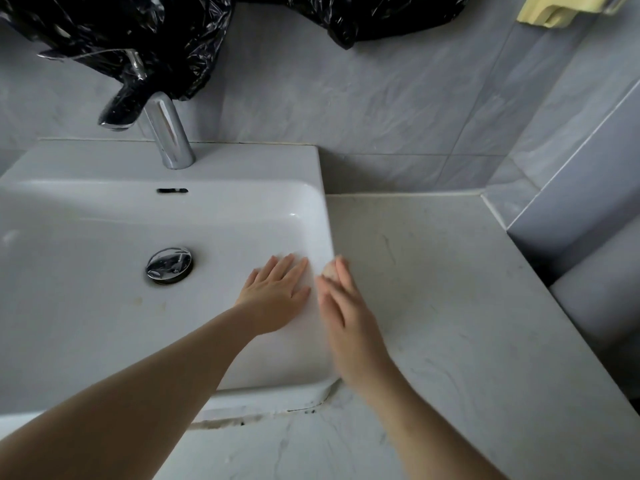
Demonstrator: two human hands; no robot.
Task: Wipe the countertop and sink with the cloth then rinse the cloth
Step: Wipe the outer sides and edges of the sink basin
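**Both hands flat at the sink's right edge**

My left hand lies flat with straight fingers on the inner wall of the white sink. My right hand is blurred, its fingers also straight, over the rim beside the marbled countertop. A pale lump at its fingertips may be the cloth; I cannot tell. Behind stand a chrome faucet, grey wall tiles and black plastic bags.
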